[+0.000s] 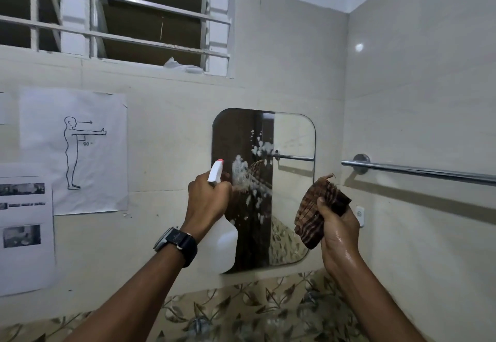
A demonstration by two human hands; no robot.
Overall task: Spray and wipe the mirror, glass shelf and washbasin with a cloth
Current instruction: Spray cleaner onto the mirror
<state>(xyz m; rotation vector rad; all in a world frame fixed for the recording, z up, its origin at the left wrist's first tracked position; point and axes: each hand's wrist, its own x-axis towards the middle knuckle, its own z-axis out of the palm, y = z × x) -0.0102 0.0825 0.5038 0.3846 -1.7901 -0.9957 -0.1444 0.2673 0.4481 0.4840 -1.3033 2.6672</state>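
Observation:
A rounded wall mirror [291, 194] hangs in the middle, with white foam splashes on its left and centre. My left hand [208, 202] grips a white spray bottle [222, 245] whose red-tipped nozzle points at the glass, right in front of the mirror's left edge. My right hand [339, 230], wet and shiny, holds a bunched brown striped cloth [312, 213] just in front of the mirror's right edge. The glass shelf and washbasin are out of view.
A chrome towel rail [418, 171] runs along the right wall. Paper sheets [75, 151] are taped to the left wall. A barred louvre window [115, 17] sits above, with a white rag on its sill. Leaf-patterned tiles [241, 312] line the bottom.

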